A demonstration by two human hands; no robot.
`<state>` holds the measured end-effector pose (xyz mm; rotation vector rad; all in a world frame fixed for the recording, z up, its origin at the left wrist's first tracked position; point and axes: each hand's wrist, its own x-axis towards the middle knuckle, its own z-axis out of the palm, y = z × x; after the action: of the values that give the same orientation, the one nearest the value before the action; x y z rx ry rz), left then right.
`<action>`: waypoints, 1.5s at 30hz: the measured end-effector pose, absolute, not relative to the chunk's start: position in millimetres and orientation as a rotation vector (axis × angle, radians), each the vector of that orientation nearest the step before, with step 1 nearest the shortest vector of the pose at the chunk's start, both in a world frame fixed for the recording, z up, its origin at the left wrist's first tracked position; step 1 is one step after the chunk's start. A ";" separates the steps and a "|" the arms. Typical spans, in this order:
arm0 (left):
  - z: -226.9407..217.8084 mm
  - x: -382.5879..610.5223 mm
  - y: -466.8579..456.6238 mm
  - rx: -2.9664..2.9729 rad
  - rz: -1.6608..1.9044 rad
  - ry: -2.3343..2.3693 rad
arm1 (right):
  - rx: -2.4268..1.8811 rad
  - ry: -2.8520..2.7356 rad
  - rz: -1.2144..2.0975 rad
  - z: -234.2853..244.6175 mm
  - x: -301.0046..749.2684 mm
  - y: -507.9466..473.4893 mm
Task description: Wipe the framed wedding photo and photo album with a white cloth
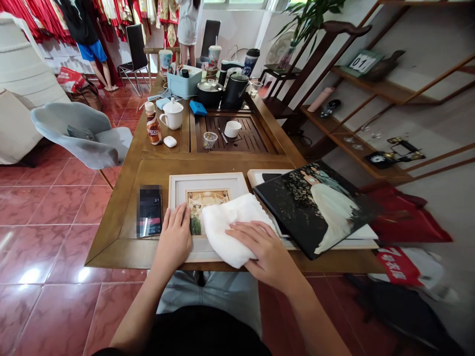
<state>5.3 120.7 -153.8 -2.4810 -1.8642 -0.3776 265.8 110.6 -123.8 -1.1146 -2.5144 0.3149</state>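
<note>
While the right hand (pixel 261 247) held a folded white cloth (pixel 230 222) in a loose grip, the rectangular pale-wood picture frame (pixel 200 181) lay beneath and leftward, the left hand (pixel 175 236) flat, unclosed on its left border.

Black top (pixel 204 333), pale blue-grey trousers (pixel 232 291), 2 bare forearms (pixel 306 306).

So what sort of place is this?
Probably a bridal shop or wedding photo studio: red and gold garments hang at the back, and a large photo panel shows a long white gown.
</note>
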 end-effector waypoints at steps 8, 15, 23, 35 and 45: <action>-153.2 5.5 120.6 -2.488 -0.383 -1.867 | -1.035 -2.469 0.323 -123.0 270.0 99.3; -151.3 5.3 120.8 -2.492 -0.361 -1.862 | -1.056 -2.436 0.349 -128.7 261.8 145.4; -154.9 4.3 121.1 -2.478 -0.402 -1.851 | -1.059 -2.402 0.325 -132.5 258.0 160.4; -153.5 3.2 122.5 -2.490 -0.370 -1.830 | -1.003 -2.439 0.359 -129.3 260.1 114.2; -155.7 2.2 123.2 -2.494 -0.410 -1.837 | -1.053 -2.439 0.305 -131.9 254.2 161.9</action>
<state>2.2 123.2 -155.7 -2.4942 -1.8371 -0.4099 254.2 161.9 -131.9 -1.0528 -2.4392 0.3052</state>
